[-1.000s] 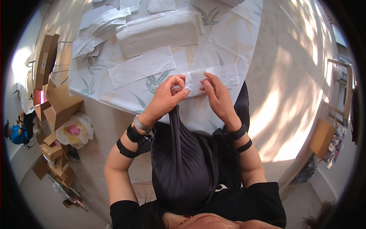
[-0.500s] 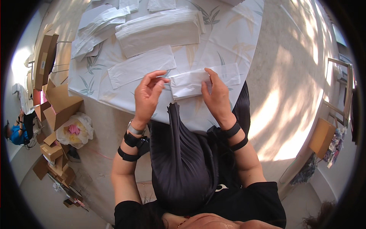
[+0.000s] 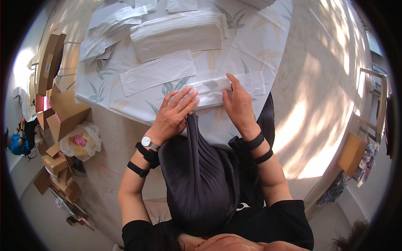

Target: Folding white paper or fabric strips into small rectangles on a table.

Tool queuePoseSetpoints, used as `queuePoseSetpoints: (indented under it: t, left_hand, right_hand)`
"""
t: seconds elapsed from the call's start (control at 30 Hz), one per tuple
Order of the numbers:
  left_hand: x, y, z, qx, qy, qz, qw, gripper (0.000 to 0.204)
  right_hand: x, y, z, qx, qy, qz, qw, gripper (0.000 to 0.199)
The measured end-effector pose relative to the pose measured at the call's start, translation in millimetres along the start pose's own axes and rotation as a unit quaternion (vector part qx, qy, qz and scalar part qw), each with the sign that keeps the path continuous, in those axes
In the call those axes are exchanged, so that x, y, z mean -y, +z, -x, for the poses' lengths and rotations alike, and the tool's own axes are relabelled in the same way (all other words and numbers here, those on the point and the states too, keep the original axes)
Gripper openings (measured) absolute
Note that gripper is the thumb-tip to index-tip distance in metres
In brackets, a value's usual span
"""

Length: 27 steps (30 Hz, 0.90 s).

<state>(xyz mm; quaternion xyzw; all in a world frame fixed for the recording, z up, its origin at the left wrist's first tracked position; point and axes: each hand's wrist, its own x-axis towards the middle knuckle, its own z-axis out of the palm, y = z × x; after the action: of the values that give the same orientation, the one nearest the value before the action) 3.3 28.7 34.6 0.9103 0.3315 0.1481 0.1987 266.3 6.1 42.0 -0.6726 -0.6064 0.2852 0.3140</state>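
A long white folded strip (image 3: 211,93) lies on the table close to me. Its right part looks like a thin see-through sleeve (image 3: 256,81). My left hand (image 3: 171,115) rests palm down over the strip's left end, fingers stretched out; its thumb is hidden. My right hand (image 3: 238,102) touches the strip's right half, with index finger and thumb apart and the other fingers mostly out of sight. Another flat white strip (image 3: 159,73) lies just beyond my left hand. Past it is a thick stack of white sheets or sleeves (image 3: 180,37).
More loose white sleeves (image 3: 109,31) are heaped at the far left of the table (image 3: 251,50), which has a leaf-patterned cloth. Open cardboard boxes (image 3: 69,113) and a plastic bag (image 3: 81,140) stand on the floor at left. Gathered dark cloth (image 3: 201,175) covers my lap.
My left hand has turned palm down and moved right onto the strip's left end, flattening the raised folded part. My right hand has hardly moved.
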Motion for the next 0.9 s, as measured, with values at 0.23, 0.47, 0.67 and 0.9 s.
queuePoseSetpoints:
  t: [0.23,0.47,0.67,0.9]
  left_hand:
    - [4,2,6,0.040,0.009,-0.048,0.998,0.056]
    - [6,2,10,0.047,0.007,-0.062,0.997,0.058]
    - [6,5,9,0.046,0.005,-0.048,0.998,0.067]
    - [12,2,-1,-0.051,-0.048,0.049,0.996,0.052]
  right_hand:
    - [-5,2,-1,0.013,0.005,0.010,1.000,0.051]
    - [-7,-5,-4,-0.012,-0.004,0.092,0.996,0.051]
    - [11,16,8,-0.008,-0.169,0.067,0.983,0.031]
    - [6,48,17,0.074,-0.154,-0.016,0.985,0.026]
